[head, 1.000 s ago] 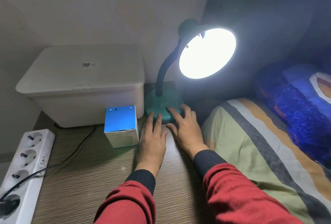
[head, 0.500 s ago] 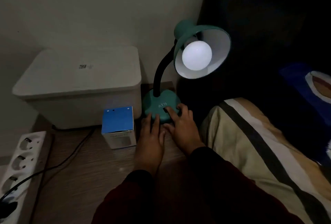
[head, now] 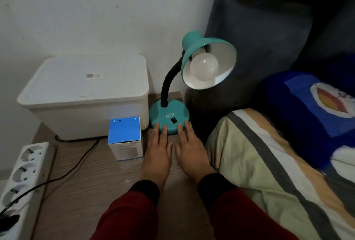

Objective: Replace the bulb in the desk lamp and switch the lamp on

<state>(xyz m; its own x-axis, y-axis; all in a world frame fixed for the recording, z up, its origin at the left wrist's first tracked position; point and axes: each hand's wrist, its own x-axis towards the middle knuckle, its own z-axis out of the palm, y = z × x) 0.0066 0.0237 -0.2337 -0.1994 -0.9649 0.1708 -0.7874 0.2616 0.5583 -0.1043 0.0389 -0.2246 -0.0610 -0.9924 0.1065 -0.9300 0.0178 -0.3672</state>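
A teal desk lamp stands on the wooden table, its round base [head: 169, 115] carrying a small black rocker switch [head: 173, 120]. A black gooseneck lifts the teal shade [head: 209, 63], which faces me. Inside it sits a round white bulb [head: 204, 66], unlit. My left hand [head: 158, 149] lies flat on the table with its fingertips on the front rim of the base. My right hand [head: 190, 149] lies flat beside it, fingertips touching the rim just right of the switch. Both hands hold nothing. A small blue-topped bulb box [head: 125, 138] stands left of my left hand.
A white lidded plastic bin [head: 84, 93] stands against the wall behind the box. A white power strip [head: 21, 184] lies at the left edge with a black cable [head: 76, 164] running across the table. A striped blanket [head: 269, 163] and blue pillow [head: 317, 109] lie to the right.
The lamp was glowing brightly one second ago, dimmed half a second ago, and is dark now. My right fingers slid back off the switch to the base's rim.
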